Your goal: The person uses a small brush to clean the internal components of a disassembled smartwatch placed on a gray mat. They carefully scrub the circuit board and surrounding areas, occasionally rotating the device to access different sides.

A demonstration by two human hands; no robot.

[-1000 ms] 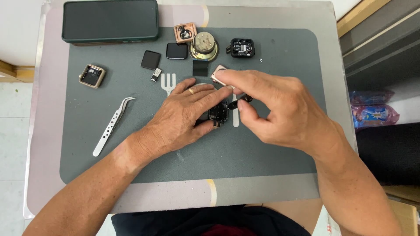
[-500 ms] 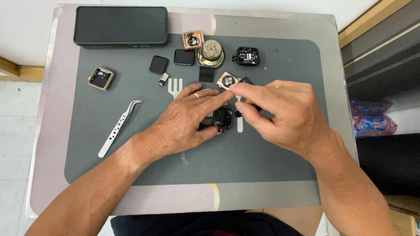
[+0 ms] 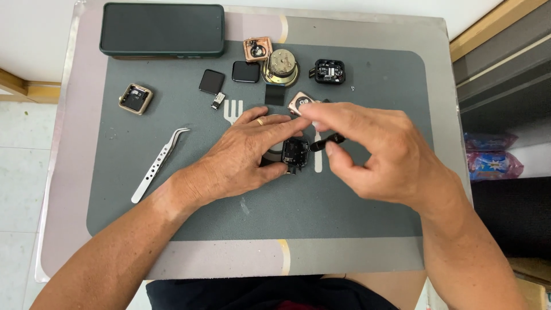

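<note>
My left hand [image 3: 241, 158] lies on the grey mat [image 3: 172, 201] and pinches a small black square watch body [image 3: 295, 154] between thumb and fingers. My right hand [image 3: 384, 155] hovers just right of it and grips a thin black tool [image 3: 327, 141] whose tip points at the watch body. A rose-gold watch case [image 3: 299, 101] lies just behind my fingers. Steel tweezers [image 3: 158, 163] rest on the mat left of my left wrist.
At the mat's far edge lie a dark phone [image 3: 162, 28], a copper-coloured case [image 3: 257, 49], a round brass-coloured part [image 3: 280, 63], a black open case [image 3: 329, 71], two dark square screens [image 3: 245, 71], and a gold case [image 3: 135, 98]. The table's right edge borders dark furniture.
The view has shifted down slightly. My right hand has drawn a little to the right, and the black tool now shows clearly between its fingers. The left hand keeps its hold.
</note>
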